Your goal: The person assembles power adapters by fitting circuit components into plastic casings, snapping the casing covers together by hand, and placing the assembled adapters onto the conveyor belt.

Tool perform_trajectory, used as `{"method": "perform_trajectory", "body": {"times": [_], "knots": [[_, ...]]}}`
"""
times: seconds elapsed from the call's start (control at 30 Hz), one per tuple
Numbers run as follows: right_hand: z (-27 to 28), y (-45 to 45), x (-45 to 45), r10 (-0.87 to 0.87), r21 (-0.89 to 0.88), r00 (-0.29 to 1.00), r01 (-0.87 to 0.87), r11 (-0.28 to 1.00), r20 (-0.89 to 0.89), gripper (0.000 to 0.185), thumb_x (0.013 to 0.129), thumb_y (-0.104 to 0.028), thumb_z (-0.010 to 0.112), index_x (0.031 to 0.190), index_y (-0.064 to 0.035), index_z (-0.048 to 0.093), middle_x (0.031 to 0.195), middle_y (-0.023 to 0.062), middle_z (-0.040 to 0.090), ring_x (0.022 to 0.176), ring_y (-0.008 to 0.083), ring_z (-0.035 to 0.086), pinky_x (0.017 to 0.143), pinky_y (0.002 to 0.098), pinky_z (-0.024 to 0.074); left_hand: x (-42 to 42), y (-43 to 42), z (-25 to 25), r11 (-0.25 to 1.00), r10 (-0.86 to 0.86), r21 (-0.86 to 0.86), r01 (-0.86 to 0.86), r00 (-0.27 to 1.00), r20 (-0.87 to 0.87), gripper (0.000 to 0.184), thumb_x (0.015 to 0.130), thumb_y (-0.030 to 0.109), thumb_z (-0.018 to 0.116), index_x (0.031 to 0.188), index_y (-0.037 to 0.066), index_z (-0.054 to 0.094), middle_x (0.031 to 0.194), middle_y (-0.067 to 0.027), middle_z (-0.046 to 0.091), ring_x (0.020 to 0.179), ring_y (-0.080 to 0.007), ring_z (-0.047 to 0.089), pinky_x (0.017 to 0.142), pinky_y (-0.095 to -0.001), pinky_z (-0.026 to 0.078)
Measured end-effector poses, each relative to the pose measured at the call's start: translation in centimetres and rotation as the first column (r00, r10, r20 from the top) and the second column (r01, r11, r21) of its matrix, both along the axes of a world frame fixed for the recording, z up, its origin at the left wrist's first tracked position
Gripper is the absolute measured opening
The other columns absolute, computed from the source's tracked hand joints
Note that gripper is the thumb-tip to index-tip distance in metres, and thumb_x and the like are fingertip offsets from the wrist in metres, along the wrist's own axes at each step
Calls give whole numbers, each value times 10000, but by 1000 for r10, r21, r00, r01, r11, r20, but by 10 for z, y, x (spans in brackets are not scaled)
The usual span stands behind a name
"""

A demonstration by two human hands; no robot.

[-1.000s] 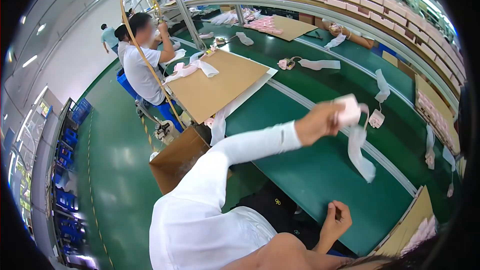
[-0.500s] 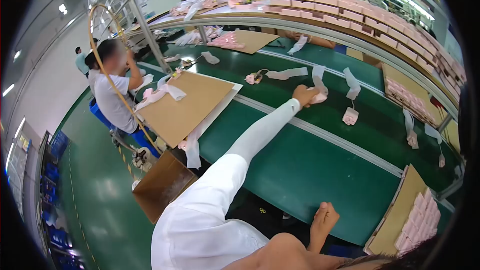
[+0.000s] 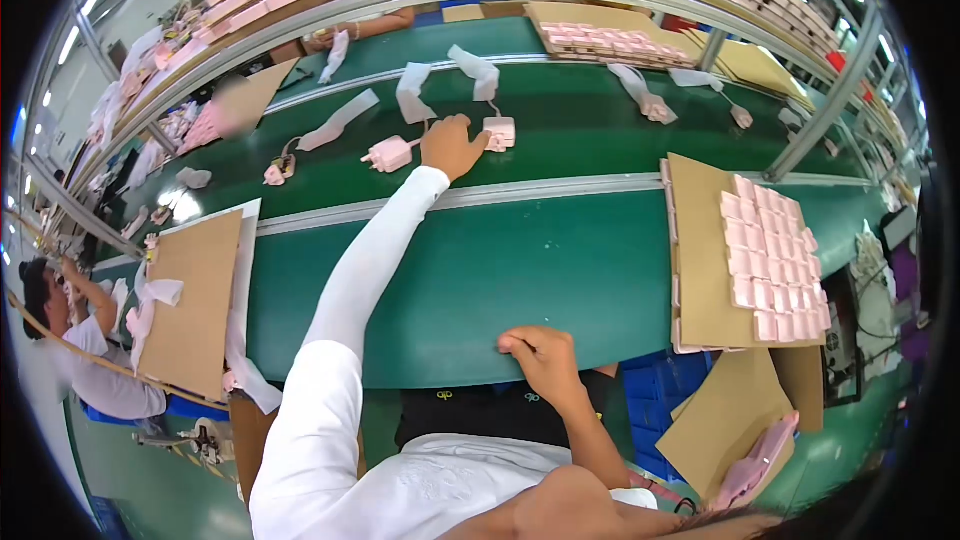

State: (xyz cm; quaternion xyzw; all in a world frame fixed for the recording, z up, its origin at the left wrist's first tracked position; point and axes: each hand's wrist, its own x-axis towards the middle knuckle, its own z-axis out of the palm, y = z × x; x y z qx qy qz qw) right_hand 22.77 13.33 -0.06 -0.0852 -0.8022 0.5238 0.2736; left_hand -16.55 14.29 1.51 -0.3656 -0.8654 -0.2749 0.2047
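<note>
Out over the far strip of the green line is my left hand (image 3: 455, 148), in a white sleeve, its fingers bent and the thumb apart from them. The thumb side is at the edge of a pink plug-like charger (image 3: 499, 133), which has a white wrap strip (image 3: 474, 72) on its cord. Left of this hand lies another pink charger (image 3: 390, 154), its cord running toward the hand beside a second white strip (image 3: 412, 92). My right hand (image 3: 545, 358) is held above the near green surface, fingers curled in and thumb against them, with nothing visible inside.
Cardboard with pink housings (image 3: 765, 250) lies at right; a bare cardboard sheet (image 3: 190, 305) is at left. More wrapped pieces (image 3: 655, 108) lie along the far strip. A metal rail (image 3: 560, 184) divides the surface. A seated person (image 3: 95, 350) works at left; another person's arm (image 3: 370, 25) reaches in opposite.
My view has turned right. The left hand has let go of the left pink charger and shifted to the one beside it. My right hand stays curled.
</note>
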Motion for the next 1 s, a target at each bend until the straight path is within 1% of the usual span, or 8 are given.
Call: {"method": "perform_trajectory", "body": {"times": [0.1,0.2,0.33,0.47,0.63,0.77,0.93,1.0], "knots": [[-3,7,9,47,-18,988,-45,999,146,421,1030,-292,625,719,-7,632,661,114,635,601,278,607,587,400,477,15,50,4,977,142,-187,-102,967,213,823,765,748,703,1093,-7,711,1107,-205,735,1052,-423,682,928,-484,543],[-10,6,10,32,26,997,-34,999,70,510,1062,-343,547,671,-17,546,622,127,563,578,306,569,568,425,444,14,80,-13,973,184,-168,-160,973,138,836,731,748,729,1100,-2,714,1136,-191,739,1078,-413,681,933,-483,551],[-4,3,11,22,47,1000,-23,999,12,477,1060,-340,537,707,-22,571,651,144,549,623,355,556,586,450,439,14,74,-12,975,187,-147,-166,972,146,736,745,669,742,1087,18,725,1122,-188,746,1098,-400,687,943,-491,553],[-6,2,10,26,130,1000,-27,991,11,438,1048,-322,549,729,-25,573,669,150,552,642,366,562,589,465,438,-4,39,4,978,20,-202,51,942,336,605,747,505,772,1112,25,727,1176,-221,734,1124,-375,690,957,-475,547],[1,3,8,53,196,998,-61,979,42,415,1037,-312,562,729,-33,565,668,152,543,639,371,558,585,474,432,-6,1,-12,999,-26,-38,35,974,226,758,765,524,784,1311,14,658,1221,-205,731,1143,-378,687,1020,-428,515],[-5,4,7,36,209,999,-40,977,23,405,1020,-296,587,718,-30,548,664,153,536,631,374,550,577,483,420,-29,-2,-12,972,-212,-20,233,912,350,648,805,515,760,1221,21,707,1174,-223,734,1100,-397,697,984,-457,524],[-12,-1,3,47,223,999,-43,974,-12,383,995,-253,619,703,-24,525,661,158,525,617,378,533,565,478,401,-1,17,-2,999,-29,-24,36,967,253,521,782,504,769,1043,55,733,1096,-200,748,1055,-393,711,947,-474,546],[-11,-6,2,47,204,998,-41,978,-28,381,992,-239,620,700,-17,516,658,164,516,612,379,522,563,472,392,-2,30,2,990,-104,-56,133,927,359,706,791,503,801,1284,14,668,1201,-212,730,1112,-383,702,991,-437,532]]}}
